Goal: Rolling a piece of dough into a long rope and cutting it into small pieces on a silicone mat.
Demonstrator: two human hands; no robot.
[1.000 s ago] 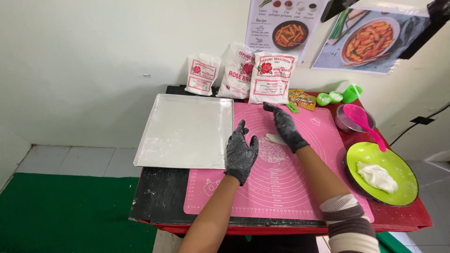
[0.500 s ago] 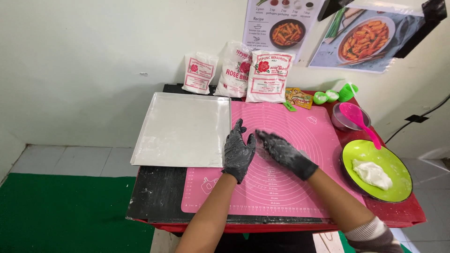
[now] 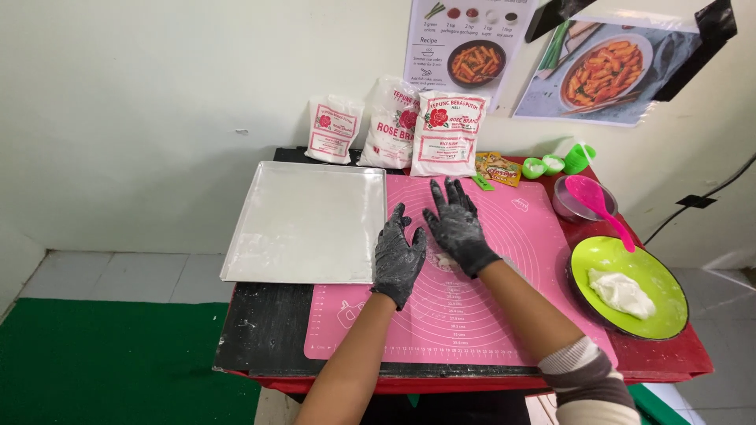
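Lying beside a floured metal tray (image 3: 307,222), a pink silicone mat (image 3: 504,315) is bearing two black-gloved hands: the left hand (image 3: 398,258) and right hand (image 3: 458,228), fingers spread flat, are pressing a small white dough piece (image 3: 442,260), holding nothing; a green plate (image 3: 606,260) is sitting rightward.

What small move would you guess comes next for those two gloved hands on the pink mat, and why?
Probably a push forward and pull back of both palms. The left hand and right hand lie flat, side by side on the pink mat, with a small pale piece of dough showing under the right palm. Its shape is mostly hidden, so this is a guess.
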